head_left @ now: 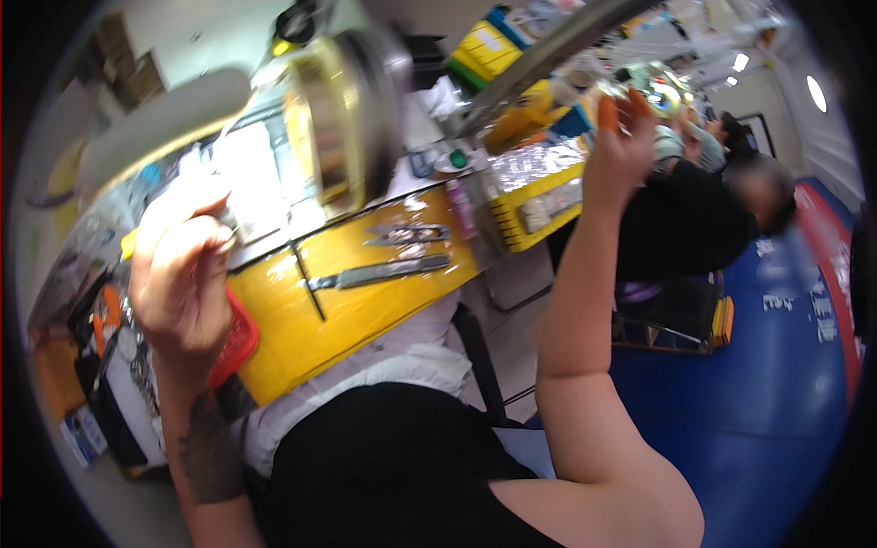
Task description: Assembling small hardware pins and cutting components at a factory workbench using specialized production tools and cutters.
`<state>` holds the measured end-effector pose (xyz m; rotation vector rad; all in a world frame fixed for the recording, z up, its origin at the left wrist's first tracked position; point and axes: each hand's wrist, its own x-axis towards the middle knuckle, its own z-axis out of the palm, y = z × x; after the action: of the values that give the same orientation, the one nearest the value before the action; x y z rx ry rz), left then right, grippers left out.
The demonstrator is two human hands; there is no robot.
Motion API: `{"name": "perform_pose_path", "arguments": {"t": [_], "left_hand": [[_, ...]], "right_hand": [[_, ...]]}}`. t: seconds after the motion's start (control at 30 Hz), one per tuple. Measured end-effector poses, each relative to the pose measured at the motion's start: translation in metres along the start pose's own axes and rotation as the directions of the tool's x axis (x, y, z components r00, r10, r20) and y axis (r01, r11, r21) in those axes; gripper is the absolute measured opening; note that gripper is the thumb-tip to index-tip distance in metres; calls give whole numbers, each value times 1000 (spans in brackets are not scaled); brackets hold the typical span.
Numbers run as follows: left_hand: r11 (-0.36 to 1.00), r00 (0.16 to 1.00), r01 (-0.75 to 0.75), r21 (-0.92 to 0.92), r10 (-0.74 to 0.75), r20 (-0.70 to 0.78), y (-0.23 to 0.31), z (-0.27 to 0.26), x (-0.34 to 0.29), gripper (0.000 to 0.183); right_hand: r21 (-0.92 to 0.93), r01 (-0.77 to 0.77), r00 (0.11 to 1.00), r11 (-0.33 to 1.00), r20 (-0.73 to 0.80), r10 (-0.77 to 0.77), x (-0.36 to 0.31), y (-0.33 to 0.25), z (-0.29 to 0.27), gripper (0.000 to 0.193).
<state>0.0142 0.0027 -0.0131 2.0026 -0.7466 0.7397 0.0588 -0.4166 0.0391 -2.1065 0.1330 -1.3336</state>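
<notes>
My left hand (183,274) is raised over the left end of the yellow work surface (365,333), thumb and fingers pinched together. Whatever small thing sits at its fingertips is too small to make out. My right hand (626,151) is lifted high to the right, fingers apart and slightly blurred, with orange coverings on some fingertips. It appears in front of the bins, with nothing seen in it. Thread snips (406,234) and a grey flat-handled tool (379,272) lie on the yellow surface, beside a thin black rod (306,279). A red tray (239,342) sits partly behind my left wrist.
A blurred round-edged metallic fixture (338,119) hangs over the table's back, near a bright white patch. Right of the table stand a pink bottle (461,208) and a yellow basket (512,224) of clear packets. A co-worker in black (685,224) sits at the right, above blue flooring (731,420).
</notes>
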Motion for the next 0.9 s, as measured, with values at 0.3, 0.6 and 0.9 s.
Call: {"name": "perform_pose_path", "arguments": {"t": [0.3, 0.6, 0.9], "left_hand": [[997, 997, -71, -16, 71, -25, -5, 2, 7, 16], [990, 995, -100, 101, 102, -15, -3, -4, 0, 15], [993, 996, -85, 86, 87, -20, -9, -2, -1, 16]], "right_hand": [[-41, 55, 530, 998, 848, 5, -154, -72, -29, 28], [-105, -223, 391, 969, 901, 187, -115, -73, -55, 28], [217, -420, 518, 881, 855, 36, -138, -113, -4, 31]]}}
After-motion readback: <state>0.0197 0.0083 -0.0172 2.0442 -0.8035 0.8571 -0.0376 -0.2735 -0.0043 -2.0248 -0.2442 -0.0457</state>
